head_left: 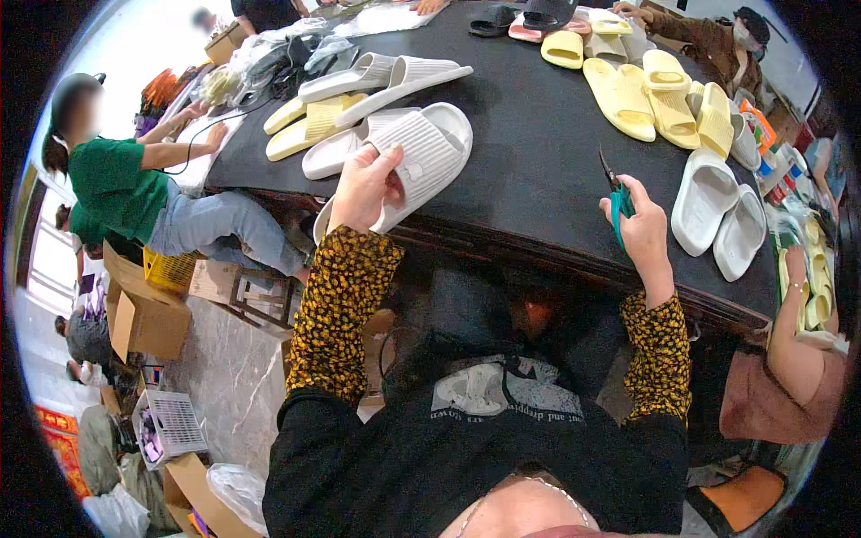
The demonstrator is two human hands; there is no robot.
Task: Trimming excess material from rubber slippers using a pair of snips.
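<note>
My left hand is closed around a pale grey slide slipper, with my thumb on its ribbed strap. The slipper is tilted above the near edge of the black table. In my right hand is a pair of small scissors with teal handles, its dark blades pointing away from me. The scissors are apart from the slipper. Beyond my left hand lie more grey slippers and a yellow pair. To the right of my right hand rests a whitish pair of slippers.
Yellow slippers lie at the table's far right, dark ones at the back. Clear plastic bags are heaped at the far left. A person in green sits at left; another person's arm is at right. Cardboard boxes stand on the floor.
</note>
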